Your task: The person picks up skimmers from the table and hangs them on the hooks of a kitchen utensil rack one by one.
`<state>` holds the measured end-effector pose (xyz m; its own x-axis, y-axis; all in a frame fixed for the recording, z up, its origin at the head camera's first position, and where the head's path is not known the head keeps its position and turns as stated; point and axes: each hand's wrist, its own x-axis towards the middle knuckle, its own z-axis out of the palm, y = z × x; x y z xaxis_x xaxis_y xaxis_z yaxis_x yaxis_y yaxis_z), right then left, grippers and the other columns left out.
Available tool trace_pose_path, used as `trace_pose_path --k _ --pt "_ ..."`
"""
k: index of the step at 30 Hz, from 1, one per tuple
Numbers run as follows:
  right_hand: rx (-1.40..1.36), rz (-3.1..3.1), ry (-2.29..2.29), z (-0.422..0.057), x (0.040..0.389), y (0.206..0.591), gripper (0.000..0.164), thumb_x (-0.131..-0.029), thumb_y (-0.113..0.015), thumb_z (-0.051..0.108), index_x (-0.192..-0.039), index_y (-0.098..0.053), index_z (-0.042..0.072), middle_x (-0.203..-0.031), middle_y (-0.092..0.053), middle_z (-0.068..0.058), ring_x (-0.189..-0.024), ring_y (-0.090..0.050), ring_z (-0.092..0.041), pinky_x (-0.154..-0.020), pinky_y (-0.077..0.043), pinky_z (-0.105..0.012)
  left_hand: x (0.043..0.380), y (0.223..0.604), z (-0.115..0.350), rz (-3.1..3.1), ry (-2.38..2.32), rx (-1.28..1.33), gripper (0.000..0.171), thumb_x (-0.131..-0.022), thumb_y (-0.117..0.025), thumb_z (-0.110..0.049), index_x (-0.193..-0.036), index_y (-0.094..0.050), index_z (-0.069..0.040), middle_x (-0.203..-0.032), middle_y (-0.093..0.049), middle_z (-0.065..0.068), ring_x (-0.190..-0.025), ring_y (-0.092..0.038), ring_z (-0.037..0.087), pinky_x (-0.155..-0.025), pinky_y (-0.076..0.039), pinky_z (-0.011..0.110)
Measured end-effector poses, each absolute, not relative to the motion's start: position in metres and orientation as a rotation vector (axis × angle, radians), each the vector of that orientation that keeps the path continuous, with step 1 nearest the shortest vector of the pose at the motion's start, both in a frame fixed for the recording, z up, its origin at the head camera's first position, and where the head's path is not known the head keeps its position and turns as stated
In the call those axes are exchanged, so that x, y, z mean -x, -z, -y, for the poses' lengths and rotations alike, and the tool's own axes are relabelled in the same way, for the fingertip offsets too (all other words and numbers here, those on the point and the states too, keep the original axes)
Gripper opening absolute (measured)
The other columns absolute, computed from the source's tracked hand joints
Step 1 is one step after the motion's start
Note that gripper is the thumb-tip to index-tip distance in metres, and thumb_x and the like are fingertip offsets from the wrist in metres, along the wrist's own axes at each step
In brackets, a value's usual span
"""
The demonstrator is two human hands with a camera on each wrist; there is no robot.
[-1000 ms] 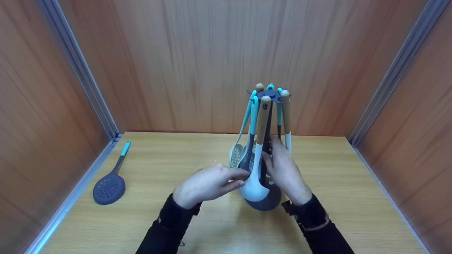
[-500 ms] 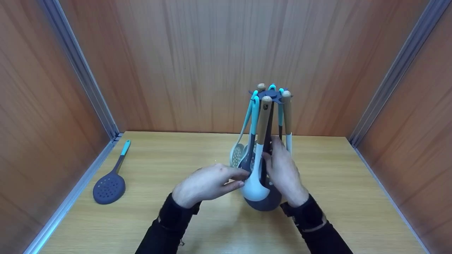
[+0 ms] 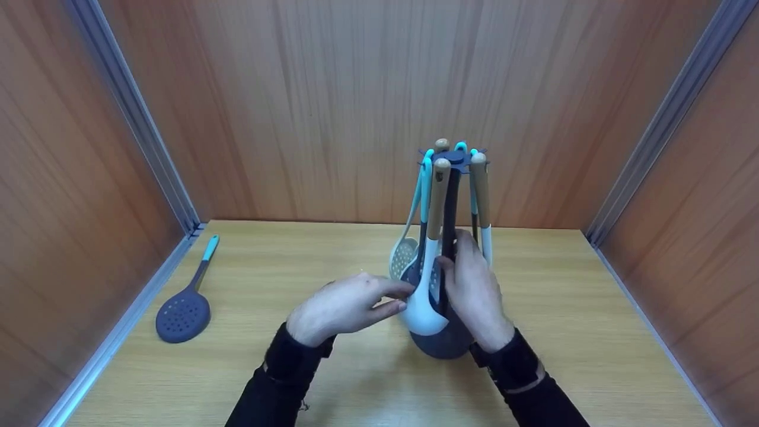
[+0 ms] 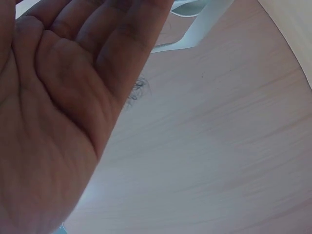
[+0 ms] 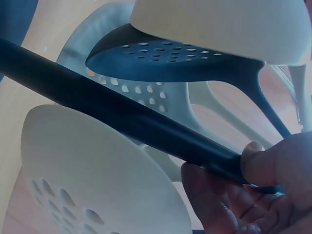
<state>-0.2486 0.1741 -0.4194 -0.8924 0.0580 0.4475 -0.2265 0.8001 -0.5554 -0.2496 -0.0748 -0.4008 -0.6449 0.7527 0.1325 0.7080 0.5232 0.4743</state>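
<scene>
A dark rotating-style utensil stand, its post [image 3: 452,201] upright on a round base [image 3: 442,344], carries several kitchen utensils hung from the top. My right hand [image 3: 474,290] grips the post; in the right wrist view the thumb and fingers close round this black post [image 5: 122,114]. At the front hangs a white ladle [image 3: 424,317] with a wooden handle. My left hand [image 3: 347,305] has loosely extended fingers, their tips right at the ladle's left edge. A pale slotted spoon [image 3: 403,255] with a turquoise handle hangs behind it. The left wrist view shows mostly my palm [image 4: 63,112].
On the table's left lies a dark slotted turner [image 3: 184,317] with a turquoise handle. Wooden panels [image 3: 296,107] enclose the back and both sides. Close round the post in the right wrist view are a pale slotted bowl [image 5: 97,161] and a dark slotted one [image 5: 170,63].
The front utensils on the stand have swung slightly left, and more of the post shows beside the ladle. My left hand has shifted a little left; my right hand keeps its grip.
</scene>
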Motion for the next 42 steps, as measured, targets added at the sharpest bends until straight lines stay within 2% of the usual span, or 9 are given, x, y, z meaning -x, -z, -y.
trace_pose_path --k 8,15,21,25,32,38,42 --pt "-0.15 2.579 -0.813 -0.175 0.237 0.411 0.045 -0.113 -0.069 0.019 -0.153 -0.052 0.007 -0.124 -0.074 -0.017 -0.104 -0.079 -0.033 -0.078 -0.071 -0.047 0.254 0.397 0.086 -2.693 -0.817 -1.212 0.04 -0.118 -0.06 -0.033 -0.152 -0.07 -0.016 -0.149 -0.077 0.002 -0.14 -0.072 0.018 -0.118 -0.06 0.046" --pt "-0.17 2.635 -0.863 -0.181 0.22 0.392 0.066 -0.113 -0.07 0.028 -0.169 -0.04 0.007 -0.145 -0.074 -0.021 -0.125 -0.079 -0.038 -0.093 -0.07 -0.053 0.262 0.395 0.101 -2.89 -0.82 -1.144 0.038 -0.116 -0.063 -0.033 -0.149 -0.071 -0.017 -0.148 -0.077 0.002 -0.139 -0.073 0.021 -0.119 -0.06 0.048" --pt "-0.205 2.628 -0.854 -0.188 0.202 0.376 0.063 -0.115 -0.066 0.034 -0.169 -0.043 0.011 -0.16 -0.067 -0.018 -0.143 -0.069 -0.04 -0.112 -0.062 -0.06 0.275 0.396 0.12 -3.164 -0.842 -0.999 0.039 -0.116 -0.062 -0.036 -0.151 -0.069 -0.018 -0.149 -0.076 0.003 -0.14 -0.072 0.026 -0.118 -0.06 0.051" --pt "-0.279 2.6 -0.821 -0.19 0.194 0.37 0.059 -0.115 -0.065 0.034 -0.168 -0.049 0.013 -0.166 -0.061 -0.016 -0.151 -0.063 -0.04 -0.118 -0.056 -0.061 0.287 0.4 0.139 -3.317 -0.861 -0.857 0.042 -0.116 -0.064 -0.033 -0.155 -0.065 -0.016 -0.152 -0.073 0.008 -0.143 -0.069 0.032 -0.12 -0.057 0.056" --pt "-0.5 2.518 -0.734 -0.195 0.188 0.37 0.052 -0.115 -0.066 0.03 -0.164 -0.055 0.018 -0.169 -0.059 -0.008 -0.153 -0.063 -0.036 -0.119 -0.056 -0.059 0.307 0.411 0.171 -3.392 -0.947 -0.577 0.048 -0.115 -0.065 -0.029 -0.16 -0.059 -0.013 -0.16 -0.065 0.014 -0.148 -0.062 0.039 -0.121 -0.052 0.065" --pt "-0.696 2.382 -0.574 -0.193 0.187 0.375 0.047 -0.114 -0.068 0.032 -0.158 -0.062 0.019 -0.165 -0.063 -0.003 -0.145 -0.069 -0.027 -0.113 -0.063 -0.051 0.317 0.42 0.191 -3.438 -0.967 -0.397 0.053 -0.115 -0.064 -0.028 -0.163 -0.054 -0.009 -0.163 -0.061 0.019 -0.15 -0.058 0.045 -0.122 -0.046 0.073" --pt "-0.811 2.322 -0.511 -0.19 0.188 0.379 0.049 -0.113 -0.068 0.034 -0.159 -0.061 0.018 -0.165 -0.064 -0.002 -0.141 -0.072 -0.024 -0.11 -0.065 -0.046 0.321 0.425 0.201 -3.462 -0.963 -0.285 0.054 -0.115 -0.062 -0.028 -0.164 -0.053 -0.006 -0.163 -0.06 0.021 -0.151 -0.055 0.047 -0.124 -0.042 0.075"
